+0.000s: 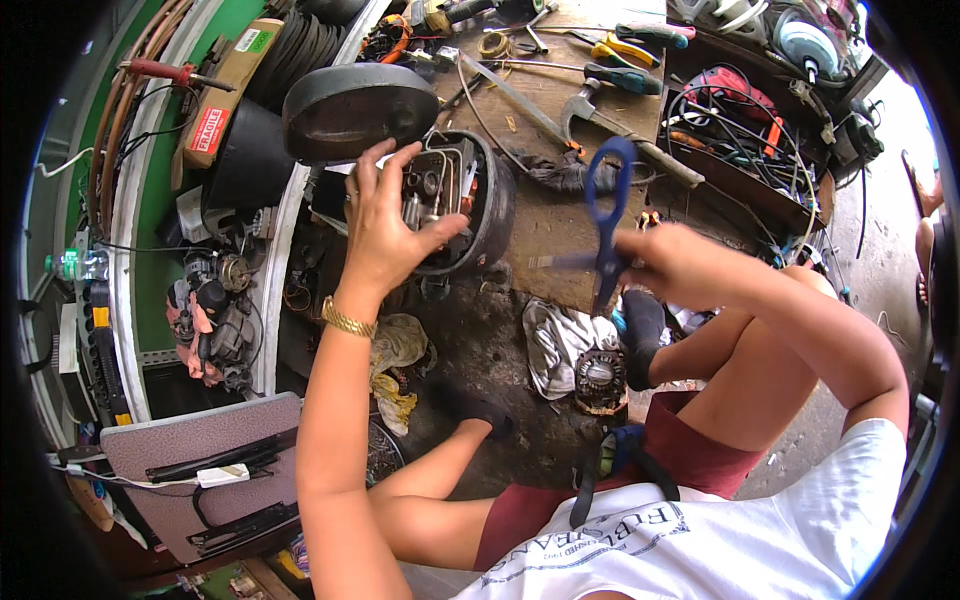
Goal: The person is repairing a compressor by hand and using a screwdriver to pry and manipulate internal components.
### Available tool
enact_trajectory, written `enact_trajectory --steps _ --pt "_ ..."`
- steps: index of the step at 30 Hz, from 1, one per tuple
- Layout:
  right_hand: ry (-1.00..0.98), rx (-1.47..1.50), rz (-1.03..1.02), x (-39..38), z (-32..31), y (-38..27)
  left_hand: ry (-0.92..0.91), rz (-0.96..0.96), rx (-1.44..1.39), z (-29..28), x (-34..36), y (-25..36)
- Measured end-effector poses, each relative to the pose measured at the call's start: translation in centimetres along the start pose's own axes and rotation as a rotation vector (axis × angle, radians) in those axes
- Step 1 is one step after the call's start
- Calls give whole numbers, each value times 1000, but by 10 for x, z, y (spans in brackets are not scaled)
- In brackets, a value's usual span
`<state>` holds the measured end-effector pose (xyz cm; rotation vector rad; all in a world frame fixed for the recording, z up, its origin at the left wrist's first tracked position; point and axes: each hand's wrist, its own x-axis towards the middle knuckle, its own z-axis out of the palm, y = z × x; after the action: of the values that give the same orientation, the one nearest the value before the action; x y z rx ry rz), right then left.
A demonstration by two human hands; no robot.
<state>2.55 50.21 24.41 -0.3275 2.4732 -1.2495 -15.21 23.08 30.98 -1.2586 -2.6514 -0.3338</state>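
Note:
My left hand (392,215) reaches out with its fingers spread against a round black casing (497,205), beside bent metal tubes and small machine parts (432,180) inside it. Its thumb lies over the inner parts; what the palm touches is hidden. A dark round lid-like part (360,110) sits tilted at the casing's far left. In my right hand (675,265) is a pair of blue-handled scissors (604,205), raised right of the casing. One handle loop points up; motion blurs the hand and the piece stretching left.
A hammer (625,135), pliers (625,50) and screwdrivers lie on the wooden board (540,230). Behind right stands a tray (745,190) of cables and tools. Nearer are a white rag (555,345) and a round wound motor part (600,380). Crowded shelving (135,340) lines the left.

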Motion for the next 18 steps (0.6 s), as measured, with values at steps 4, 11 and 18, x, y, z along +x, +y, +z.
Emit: enact_trajectory --steps 4,11,18 --pt "291 0 -28 16 -9 6 -51 -83 -176 8 7 -1" --pt "310 -255 34 32 -18 -23 -98 -74 -255 12 12 -3" --pt "415 -421 -108 39 -14 -35 -137 -73 -270 9 14 -3"
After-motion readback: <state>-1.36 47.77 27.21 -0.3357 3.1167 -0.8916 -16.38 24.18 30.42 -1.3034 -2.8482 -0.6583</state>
